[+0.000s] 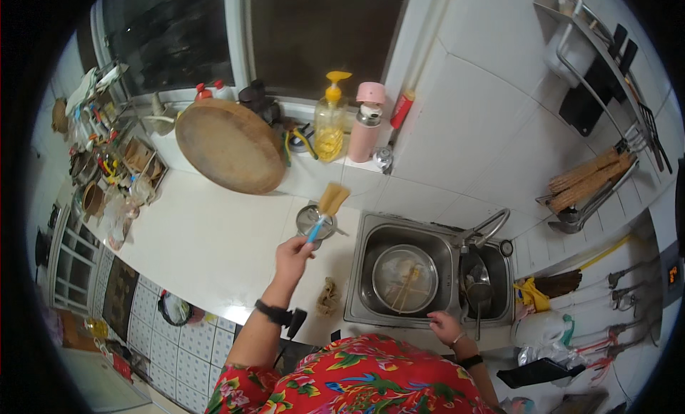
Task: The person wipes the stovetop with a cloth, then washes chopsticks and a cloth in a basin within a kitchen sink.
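Note:
My left hand (293,261) grips the blue handle of a brush with a tan sponge head (333,199). The head points away from me, over the white counter left of the sink. Partly behind the brush stands a small metal pot or bowl (306,220) on the counter. At the near rim of the double steel sink (364,307), my right hand (447,328) holds nothing, its fingers loosely bent and slightly apart. A round steel basin (381,288) sits in the left bowl, with chopsticks (405,288) and some water inside. A ladle (478,296) leans in the right bowl.
A crumpled tan scrubber (327,296) lies left of the sink. The faucet (481,229) rises behind the bowls. On the sill are a round wooden board (230,146), a yellow pump bottle (329,130) and a pink flask (365,138). Utensils hang on a wall rack (604,93).

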The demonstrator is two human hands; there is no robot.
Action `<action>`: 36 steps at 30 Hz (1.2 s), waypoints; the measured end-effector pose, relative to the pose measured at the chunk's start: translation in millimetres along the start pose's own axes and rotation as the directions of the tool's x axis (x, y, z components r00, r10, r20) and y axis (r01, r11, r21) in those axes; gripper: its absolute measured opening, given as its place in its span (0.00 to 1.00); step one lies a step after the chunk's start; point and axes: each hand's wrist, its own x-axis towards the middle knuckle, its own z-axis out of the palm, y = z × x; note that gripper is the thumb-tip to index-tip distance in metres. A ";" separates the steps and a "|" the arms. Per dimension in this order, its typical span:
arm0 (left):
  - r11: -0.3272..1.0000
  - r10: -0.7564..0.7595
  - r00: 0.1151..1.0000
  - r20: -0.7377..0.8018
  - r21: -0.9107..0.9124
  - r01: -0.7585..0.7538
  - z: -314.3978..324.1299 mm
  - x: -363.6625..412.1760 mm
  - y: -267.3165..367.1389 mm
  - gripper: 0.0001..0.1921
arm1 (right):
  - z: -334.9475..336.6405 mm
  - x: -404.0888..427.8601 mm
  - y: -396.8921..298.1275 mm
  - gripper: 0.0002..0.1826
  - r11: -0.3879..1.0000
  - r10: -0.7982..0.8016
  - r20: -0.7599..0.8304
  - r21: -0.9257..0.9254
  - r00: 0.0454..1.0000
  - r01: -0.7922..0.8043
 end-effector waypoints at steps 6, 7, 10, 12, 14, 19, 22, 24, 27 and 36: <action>0.980 0.014 1.000 0.013 -0.200 -0.011 99.8 73.7 -4.6 0.07 | -11.0 -27.7 10.2 0.16 0.998 -0.064 -0.104 0.003 0.992 0.065; 0.982 -0.028 0.999 -0.016 -0.185 0.024 113.6 80.8 -0.9 0.07 | -13.7 -33.0 10.4 0.16 0.998 -0.059 -0.115 0.007 0.992 0.060; 0.997 0.037 0.997 -0.061 -0.067 -0.041 143.1 111.2 3.5 0.08 | -21.0 -47.2 13.4 0.16 0.999 0.028 -0.122 0.019 0.992 -0.026; 0.988 0.153 0.981 -0.122 0.008 -0.153 155.1 136.6 3.5 0.09 | -23.3 -53.9 19.3 0.15 1.000 0.002 -0.148 0.009 0.989 -0.001; 0.971 0.231 0.958 -0.173 -0.016 -0.237 164.9 165.7 6.4 0.09 | -20.4 -62.5 35.9 0.15 1.000 0.013 -0.177 0.020 0.984 -0.010; 0.893 0.446 0.867 -0.224 0.180 -0.413 187.7 200.1 53.0 0.10 | -28.7 -78.2 34.1 0.15 0.997 0.043 -0.233 -0.045 0.972 -0.055; 0.866 0.473 0.858 -0.201 0.287 -0.410 202.7 206.2 87.9 0.09 | -30.4 -87.1 44.2 0.15 0.998 0.042 -0.244 -0.037 0.969 -0.052; 0.831 0.496 0.851 -0.174 0.380 -0.407 208.5 216.1 96.3 0.09 | -32.1 -88.3 47.3 0.16 0.996 0.007 -0.238 -0.083 0.971 -0.028; 0.675 0.608 0.790 -0.080 0.576 -0.461 213.8 236.0 93.3 0.08 | -32.5 -93.9 44.2 0.16 0.990 0.114 -0.229 -0.051 0.967 -0.129; 0.698 0.609 0.781 -0.141 0.564 -0.442 231.0 232.6 98.7 0.04 | -32.7 -92.8 60.6 0.17 0.990 0.125 -0.205 -0.032 0.971 -0.134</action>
